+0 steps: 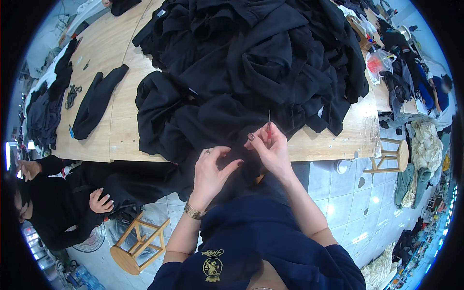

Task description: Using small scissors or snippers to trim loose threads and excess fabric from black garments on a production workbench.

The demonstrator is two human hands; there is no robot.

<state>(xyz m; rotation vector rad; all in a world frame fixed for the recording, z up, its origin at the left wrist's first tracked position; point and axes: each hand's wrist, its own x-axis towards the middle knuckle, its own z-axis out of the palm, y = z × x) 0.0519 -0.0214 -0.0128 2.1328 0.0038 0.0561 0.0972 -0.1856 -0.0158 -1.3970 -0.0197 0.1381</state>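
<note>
In front of me a black garment (217,116) hangs over the table's near edge, part of a large heap of black clothing (232,43). My left hand (212,169) lies against the dark cloth, its thumb and forefinger spread apart with a gap between them. A little to the right and farther forward, my right hand (271,150) is closed around a small red-handled seam ripper (269,130), whose thin metal point sticks up away from me. Whether the right fingertips also pinch some cloth, I cannot tell.
A wooden table (123,130) bears a loose black sleeve piece (99,104) and dark scissors (72,95) on the left. Another person (53,203) in black sits at left. Wooden stools (140,244) stand on the tiled floor; a plastic bag (379,63) lies at right.
</note>
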